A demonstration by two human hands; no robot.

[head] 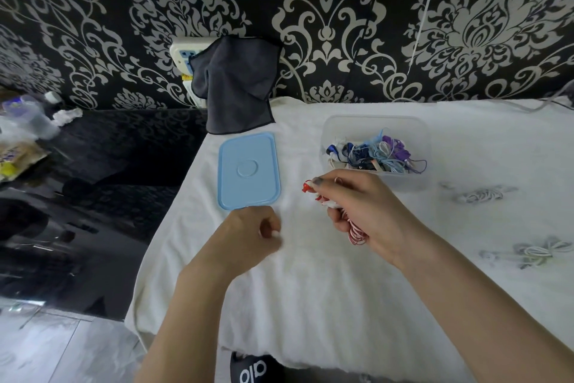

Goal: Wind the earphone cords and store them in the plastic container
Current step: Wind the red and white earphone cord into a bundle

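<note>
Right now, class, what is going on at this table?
A person is tidying earphones. The right hand grips a wound red and white earphone cord just in front of the clear plastic container, which already holds blue and purple cords. The left hand is loosely curled, apparently empty. The blue lid lies off beside it; two white cords wait unstored.

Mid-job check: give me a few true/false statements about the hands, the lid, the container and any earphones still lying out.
1. The right hand grips the red earphones. True.
2. The blue lid sits on the plastic container. False: it lies flat on the white towel, left of the open container.
3. The container already holds coiled cords. True.
4. No earphones remain outside the container. False: two pale sets lie on the towel to the right.
5. The left hand holds the lid. False: its fingers are curled near the lid, not gripping it.
</note>
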